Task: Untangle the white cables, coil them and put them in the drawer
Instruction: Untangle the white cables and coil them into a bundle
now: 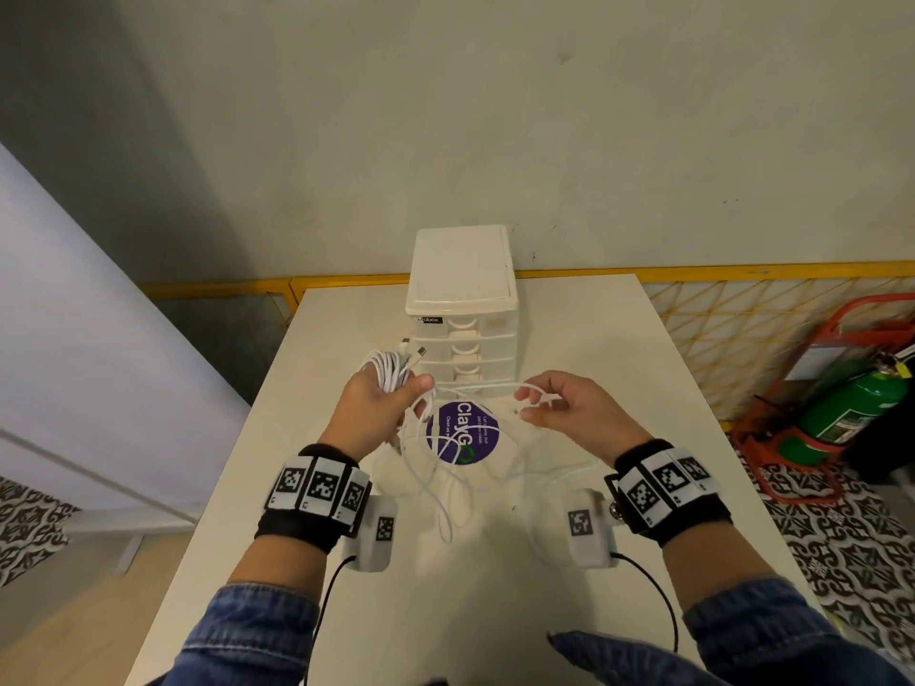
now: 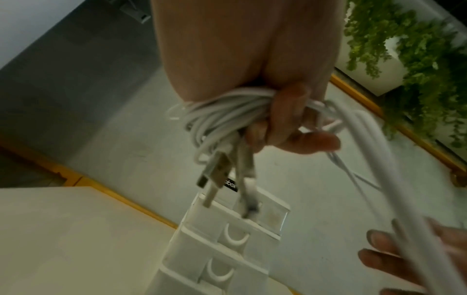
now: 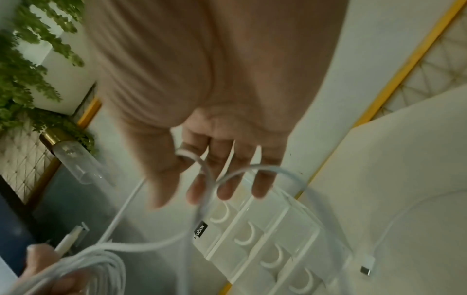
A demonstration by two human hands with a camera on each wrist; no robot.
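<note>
My left hand (image 1: 408,391) is raised above the table and grips a coil of white cable (image 1: 388,371), its USB plugs (image 1: 415,353) sticking out toward the drawer unit (image 1: 460,309). In the left wrist view the fingers (image 2: 285,119) curl round the coil (image 2: 222,113) and the plugs (image 2: 215,175) hang below. My right hand (image 1: 533,406) pinches a loose strand (image 1: 500,388) that runs from the coil. That strand loops over the fingers (image 3: 199,191) in the right wrist view. More loose cable (image 1: 445,492) lies tangled on the table.
The white drawer unit (image 3: 267,245) stands at the table's far middle with all drawers closed. A purple round sticker (image 1: 463,433) lies under the cables. A cable end with its plug (image 3: 367,267) lies right of the unit. A green extinguisher (image 1: 851,403) stands on the floor at right.
</note>
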